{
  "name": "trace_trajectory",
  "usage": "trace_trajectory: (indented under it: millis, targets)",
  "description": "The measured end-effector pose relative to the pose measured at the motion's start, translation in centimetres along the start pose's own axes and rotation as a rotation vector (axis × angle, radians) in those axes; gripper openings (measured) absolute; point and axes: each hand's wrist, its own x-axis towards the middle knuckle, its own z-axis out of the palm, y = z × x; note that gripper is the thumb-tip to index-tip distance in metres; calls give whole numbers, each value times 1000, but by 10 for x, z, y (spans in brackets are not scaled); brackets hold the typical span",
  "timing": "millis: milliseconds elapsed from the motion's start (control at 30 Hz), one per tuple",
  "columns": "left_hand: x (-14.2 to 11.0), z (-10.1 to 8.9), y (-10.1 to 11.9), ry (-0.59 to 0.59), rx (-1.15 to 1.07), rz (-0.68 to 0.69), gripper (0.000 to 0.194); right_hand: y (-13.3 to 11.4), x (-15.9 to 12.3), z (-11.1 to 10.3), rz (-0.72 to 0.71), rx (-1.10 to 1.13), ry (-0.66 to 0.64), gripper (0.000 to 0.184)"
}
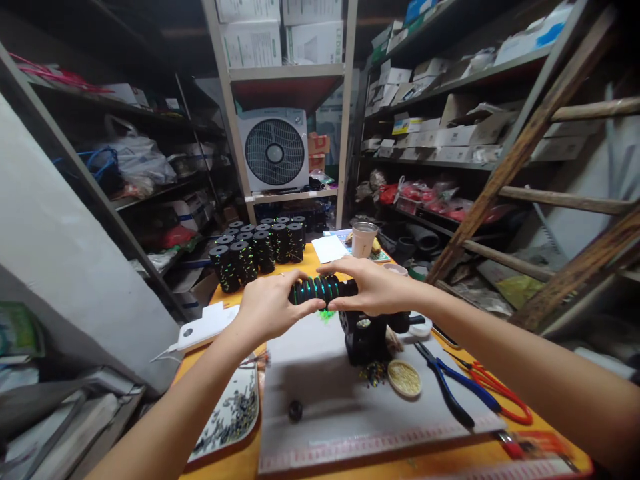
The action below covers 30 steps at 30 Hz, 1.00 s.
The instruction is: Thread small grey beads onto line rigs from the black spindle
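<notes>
Between my two hands is a black ribbed cylinder point(316, 290) with shiny green-blue bands, lying level. My left hand point(270, 303) has its thumb and fingers closed around the left end. My right hand point(375, 287) grips the cylinder's right part, thumb below and fingers above. Just under my right hand stands a black device point(367, 337) on a white board point(320, 427). Bright green bits show below the cylinder. In front of the device lie a small heap of dark pieces point(375, 375) and a round dish point(405, 379) of pale small pieces. A small black ring point(295, 410) rests nearer me.
Several black spools point(263, 247) stand at the back left. A white tray point(257, 400) of dark bits and a white power strip point(200, 331) lie left; blue-handled pliers point(445, 383) and an orange-red cord point(500, 393) right. A cup point(364, 241) stands behind. A wooden ladder point(530, 200) leans right.
</notes>
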Motion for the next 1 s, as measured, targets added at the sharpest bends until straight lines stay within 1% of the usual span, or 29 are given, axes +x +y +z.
trace_trajectory:
  millis: [100, 433, 500, 633, 733, 833, 1000]
  targets:
    - [0, 0, 0, -2, 1, 10, 53, -1, 3, -1, -6, -3, -15, 52]
    - [2, 0, -2, -17, -13, 27, 51, -2, 8, -6, -1, 9, -32, 46]
    - [2, -1, -2, -19, -14, 28, 51, -2, 7, -6, -6, 16, -38, 48]
    - [1, -2, -1, -21, -11, 33, 52, -5, 9, -3, -19, 26, -51, 56]
    - [1, -2, -1, -23, -11, 40, 53, -8, 13, -3, -17, 35, -66, 52]
    - [1, -2, -2, -25, -10, 51, 54, -7, 20, -8, -8, 58, -126, 47]
    - [1, -3, -2, -28, -4, 45, 47, 3, 38, -21, 18, 133, -326, 41]
